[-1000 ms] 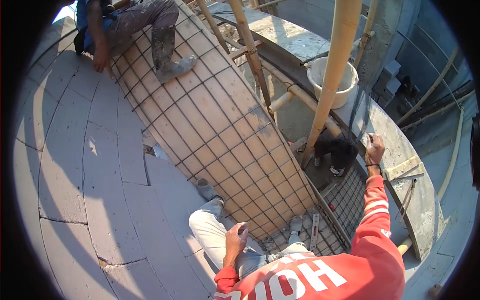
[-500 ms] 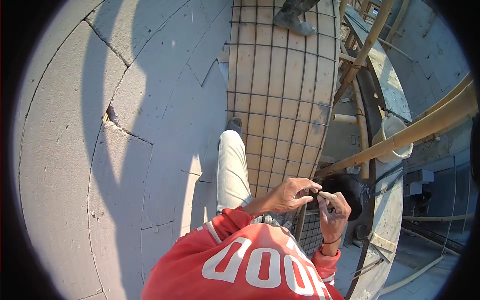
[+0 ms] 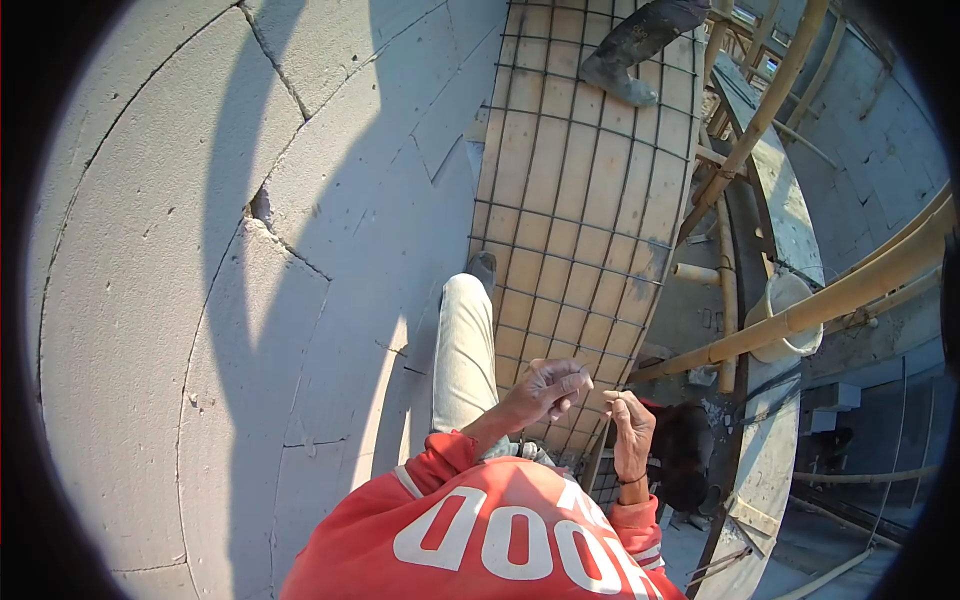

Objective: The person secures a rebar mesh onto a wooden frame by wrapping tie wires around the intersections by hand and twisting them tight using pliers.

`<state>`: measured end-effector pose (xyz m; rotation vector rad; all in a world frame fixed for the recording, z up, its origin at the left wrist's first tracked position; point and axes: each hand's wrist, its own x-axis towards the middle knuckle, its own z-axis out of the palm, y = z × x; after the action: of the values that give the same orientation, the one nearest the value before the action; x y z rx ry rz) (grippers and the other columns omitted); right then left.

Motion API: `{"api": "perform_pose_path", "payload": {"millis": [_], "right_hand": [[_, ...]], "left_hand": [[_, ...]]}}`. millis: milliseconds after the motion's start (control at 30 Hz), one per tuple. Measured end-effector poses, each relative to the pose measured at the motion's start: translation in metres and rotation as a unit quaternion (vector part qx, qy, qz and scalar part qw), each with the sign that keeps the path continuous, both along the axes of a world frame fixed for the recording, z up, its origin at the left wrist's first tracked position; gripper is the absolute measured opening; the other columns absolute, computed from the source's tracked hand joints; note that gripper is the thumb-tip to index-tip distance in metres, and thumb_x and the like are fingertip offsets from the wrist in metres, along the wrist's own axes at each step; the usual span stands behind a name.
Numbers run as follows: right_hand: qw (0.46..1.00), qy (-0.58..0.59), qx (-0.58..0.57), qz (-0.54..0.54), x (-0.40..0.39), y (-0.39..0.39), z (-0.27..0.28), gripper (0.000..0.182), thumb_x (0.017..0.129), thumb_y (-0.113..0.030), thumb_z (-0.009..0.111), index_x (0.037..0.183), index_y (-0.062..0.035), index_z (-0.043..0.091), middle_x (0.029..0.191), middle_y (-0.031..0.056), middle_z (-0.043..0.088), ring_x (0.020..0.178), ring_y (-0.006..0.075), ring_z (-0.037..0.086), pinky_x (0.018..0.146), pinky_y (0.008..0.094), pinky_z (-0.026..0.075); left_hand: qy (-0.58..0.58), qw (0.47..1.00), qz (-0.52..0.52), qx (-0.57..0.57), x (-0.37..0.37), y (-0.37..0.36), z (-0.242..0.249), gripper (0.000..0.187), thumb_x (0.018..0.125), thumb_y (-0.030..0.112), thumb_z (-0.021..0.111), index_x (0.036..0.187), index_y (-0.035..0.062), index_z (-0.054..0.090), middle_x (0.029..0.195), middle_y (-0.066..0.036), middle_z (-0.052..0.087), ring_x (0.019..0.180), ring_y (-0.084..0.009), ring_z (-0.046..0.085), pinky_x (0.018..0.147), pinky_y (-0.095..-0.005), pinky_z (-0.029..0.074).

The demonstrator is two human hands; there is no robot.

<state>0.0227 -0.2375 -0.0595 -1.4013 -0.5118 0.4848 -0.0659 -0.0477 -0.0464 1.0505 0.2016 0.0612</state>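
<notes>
My left hand [image 3: 548, 390] is raised in front of the red sweatshirt [image 3: 470, 530], its fingers curled and pinched together. My right hand [image 3: 629, 430] is just to its right, thumb and fingertips pressed together, with a cord round the wrist. A small gap separates the two hands. Whatever the fingertips hold is too small to make out. Both hands are above the lower end of the steel mesh [image 3: 570, 215], which lies over wooden boards.
At the left is a block wall [image 3: 130, 300]. Another person's boot [image 3: 620, 75] stands on the mesh at the top. Bamboo poles [image 3: 800, 318], a white bucket [image 3: 785, 305] and a plank [image 3: 765, 450] are at the right. A dark-haired head shows beside my right hand.
My hands have moved slightly apart and left, and the left fingers have curled more. The other person's boot and leg show more. The camera view has shifted.
</notes>
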Motion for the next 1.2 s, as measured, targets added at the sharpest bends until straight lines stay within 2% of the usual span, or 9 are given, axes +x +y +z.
{"api": "perform_pose_path", "payload": {"millis": [133,200,267,300,433,633,733,1000,1200], "right_hand": [[0.987,0.158,-0.007,0.035,-0.020,0.011,-0.023,0.027,0.106,-0.021,0.055,0.102,0.0036,0.065,0.095,0.0104,0.070,0.083,0.0163,0.069,0.076,0.0276,0.056],[0.970,0.236,-0.011,0.050,-0.036,0.018,-0.026,0.029,0.107,-0.023,0.053,0.100,0.0027,0.064,0.086,0.0095,0.070,0.071,0.0146,0.067,0.065,0.0254,0.055],[0.972,0.209,-0.056,0.094,-0.043,0.017,-0.030,0.028,0.106,-0.022,0.053,0.099,0.0019,0.066,0.077,0.0068,0.068,0.058,0.0098,0.058,0.053,0.0225,0.046],[0.979,0.175,-0.074,0.071,-0.050,0.020,-0.026,0.027,0.104,-0.021,0.055,0.098,0.0018,0.068,0.066,0.0007,0.060,0.052,0.0056,0.045,0.048,0.0216,0.034],[0.978,0.187,-0.069,0.066,-0.051,0.011,-0.027,0.025,0.102,-0.018,0.059,0.099,0.0041,0.070,0.063,-0.0055,0.046,0.055,0.0035,0.035,0.049,0.0223,0.027],[0.976,0.175,-0.086,0.095,-0.043,-0.006,-0.027,0.027,0.101,-0.018,0.060,0.098,0.0050,0.072,0.064,-0.0049,0.048,0.058,0.0042,0.037,0.050,0.0231,0.030],[0.978,0.131,-0.122,0.107,-0.038,-0.015,-0.025,0.027,0.101,-0.019,0.060,0.098,0.0042,0.073,0.066,-0.0027,0.052,0.060,0.0052,0.042,0.052,0.0236,0.034],[0.983,0.005,-0.172,0.067,-0.028,-0.028,-0.014,0.025,0.099,-0.018,0.063,0.103,0.0040,0.074,0.080,0.0084,0.072,0.067,0.0110,0.062,0.060,0.0261,0.047],[0.981,-0.048,-0.181,0.059,-0.013,-0.043,-0.014,0.023,0.097,-0.017,0.064,0.101,0.0037,0.075,0.080,0.0091,0.072,0.068,0.0114,0.064,0.063,0.0261,0.049]], "left_hand": [[-0.030,0.988,0.138,-0.066,0.004,0.002,-0.010,0.033,0.102,0.039,0.061,0.100,0.0059,0.065,0.069,0.002,0.055,0.053,-0.0059,0.051,0.047,-0.0206,0.041],[-0.030,0.988,0.146,-0.046,0.002,0.010,-0.010,0.036,0.101,0.042,0.061,0.100,0.0063,0.064,0.074,0.001,0.058,0.052,-0.0072,0.053,0.048,-0.0210,0.043],[0.004,0.979,0.202,0.001,0.000,0.020,-0.006,0.034,0.102,0.040,0.060,0.099,0.0071,0.064,0.080,0.000,0.060,0.052,-0.0073,0.054,0.048,-0.0217,0.044],[0.002,0.978,0.209,-0.009,-0.003,0.028,-0.006,0.031,0.103,0.038,0.059,0.099,0.0076,0.064,0.084,0.000,0.060,0.053,-0.0073,0.055,0.048,-0.0219,0.044],[0.008,0.958,0.288,-0.001,-0.013,0.060,-0.010,0.028,0.103,0.033,0.060,0.101,0.0057,0.065,0.091,-0.002,0.063,0.055,-0.0085,0.059,0.050,-0.0221,0.046],[0.054,0.931,0.360,-0.009,-0.018,0.088,-0.002,0.027,0.101,0.031,0.064,0.096,0.0044,0.064,0.072,0.000,0.058,0.050,-0.0072,0.052,0.045,-0.0215,0.040],[0.095,0.913,0.387,0.085,-0.016,0.095,-0.003,0.030,0.100,0.032,0.066,0.093,0.0028,0.067,0.065,0.000,0.056,0.047,-0.0064,0.048,0.041,-0.0217,0.037],[0.073,0.885,0.436,0.150,0.006,0.108,0.001,0.025,0.100,0.024,0.065,0.096,-0.0006,0.068,0.066,0.000,0.055,0.047,-0.0058,0.045,0.041,-0.0217,0.036],[0.077,0.879,0.455,0.122,0.015,0.119,0.009,0.022,0.098,0.021,0.069,0.094,-0.0012,0.068,0.065,0.001,0.054,0.049,-0.0037,0.043,0.041,-0.0198,0.034]]}}
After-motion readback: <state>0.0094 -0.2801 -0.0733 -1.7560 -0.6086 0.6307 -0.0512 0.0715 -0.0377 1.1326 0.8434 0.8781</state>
